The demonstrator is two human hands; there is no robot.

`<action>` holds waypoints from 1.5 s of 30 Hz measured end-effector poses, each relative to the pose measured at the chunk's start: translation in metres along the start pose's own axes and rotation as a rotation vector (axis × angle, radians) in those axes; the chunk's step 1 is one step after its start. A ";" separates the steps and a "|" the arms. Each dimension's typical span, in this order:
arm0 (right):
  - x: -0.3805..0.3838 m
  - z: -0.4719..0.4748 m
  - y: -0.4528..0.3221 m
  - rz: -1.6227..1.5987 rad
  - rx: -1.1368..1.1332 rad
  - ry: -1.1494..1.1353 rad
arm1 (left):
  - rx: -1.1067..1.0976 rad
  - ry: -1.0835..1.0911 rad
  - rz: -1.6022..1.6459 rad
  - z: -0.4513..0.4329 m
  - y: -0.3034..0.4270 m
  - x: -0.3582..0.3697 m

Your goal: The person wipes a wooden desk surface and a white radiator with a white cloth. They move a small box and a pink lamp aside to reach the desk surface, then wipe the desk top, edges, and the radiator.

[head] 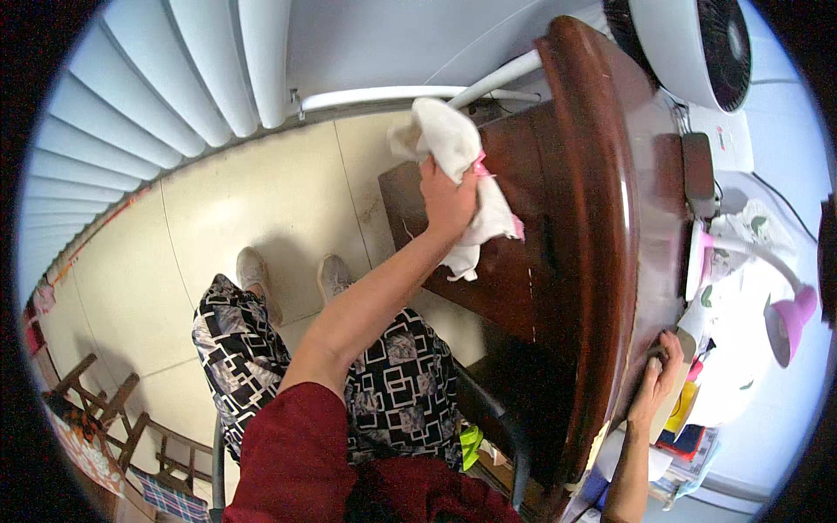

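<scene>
In the middle of the head view my left hand (450,201) grips a bunched white cloth (448,134) with pink trim. Part of it stands up above my fist, blurred, and the rest hangs below beside the dark wooden side of the desk (588,196). My right hand (659,379) rests on the glossy desk top, against a flat beige object (668,399) with a rounded corner. Its fingers are slightly bent and the thumb is apart from them; I see nothing held there.
A white fan (680,52) and a pink desk lamp (791,320) stand on the desk. A white radiator (196,72) lines the wall at the upper left. Wooden stools (124,418) are at the lower left. A chair armrest (487,392) is near the desk.
</scene>
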State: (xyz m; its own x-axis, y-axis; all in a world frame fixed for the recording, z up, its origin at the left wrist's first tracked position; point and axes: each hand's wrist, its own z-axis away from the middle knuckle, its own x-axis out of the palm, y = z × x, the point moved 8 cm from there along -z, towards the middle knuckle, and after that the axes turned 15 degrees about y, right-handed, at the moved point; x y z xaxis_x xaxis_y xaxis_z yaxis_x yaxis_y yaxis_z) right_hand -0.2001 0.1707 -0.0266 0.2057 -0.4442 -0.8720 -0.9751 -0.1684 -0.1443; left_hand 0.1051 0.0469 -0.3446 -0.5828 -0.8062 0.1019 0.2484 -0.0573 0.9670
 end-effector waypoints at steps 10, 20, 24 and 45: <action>-0.010 0.004 -0.010 0.033 -0.065 0.079 | 0.354 -0.390 0.036 0.151 0.031 -0.047; -0.018 0.000 -0.014 -0.020 -0.108 0.206 | 1.123 -0.268 -0.336 0.071 0.312 -0.007; -0.024 0.001 0.007 -0.197 -0.012 0.282 | 1.529 -0.746 -0.820 0.190 0.304 0.050; -0.055 0.012 0.063 -0.832 0.271 0.786 | 0.788 -1.070 -0.302 0.271 0.322 0.098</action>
State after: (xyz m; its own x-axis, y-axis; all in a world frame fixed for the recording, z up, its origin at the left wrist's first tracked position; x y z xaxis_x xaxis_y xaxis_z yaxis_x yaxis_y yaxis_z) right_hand -0.2738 0.1953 0.0068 0.6895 -0.7224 0.0524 -0.4828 -0.5123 -0.7102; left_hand -0.0812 0.1090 0.0398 -0.9339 0.0455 -0.3546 -0.2884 0.4901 0.8226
